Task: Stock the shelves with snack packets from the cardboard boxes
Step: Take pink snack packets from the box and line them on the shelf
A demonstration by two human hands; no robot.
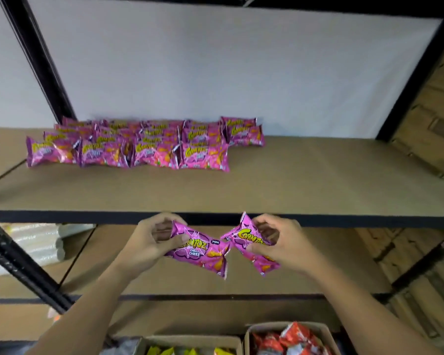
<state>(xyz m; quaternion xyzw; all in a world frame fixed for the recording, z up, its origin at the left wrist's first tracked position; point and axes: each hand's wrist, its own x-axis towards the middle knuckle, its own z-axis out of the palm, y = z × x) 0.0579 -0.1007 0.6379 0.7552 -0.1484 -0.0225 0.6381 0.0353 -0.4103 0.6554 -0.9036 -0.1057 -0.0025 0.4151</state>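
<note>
My left hand (153,240) grips one pink snack packet (203,252) by its left end. My right hand (280,242) grips a second pink packet (244,239) of the same kind. Both packets hang in front of the dark front edge of the upper shelf (318,190), their inner ends almost touching. Several rows of the same pink packets (144,144) lie at the back left of that shelf. Two open cardboard boxes stand at the bottom: one (190,340) with yellow-green packets, one (326,331) with red packets.
The brown shelf board is bare to the right of the pink rows. Black metal uprights (36,60) frame the rack at left and right. A lower shelf (318,278) sits behind my hands, with clear plastic-wrapped goods (31,244) at its left. A wood-panel wall (433,119) runs along the right.
</note>
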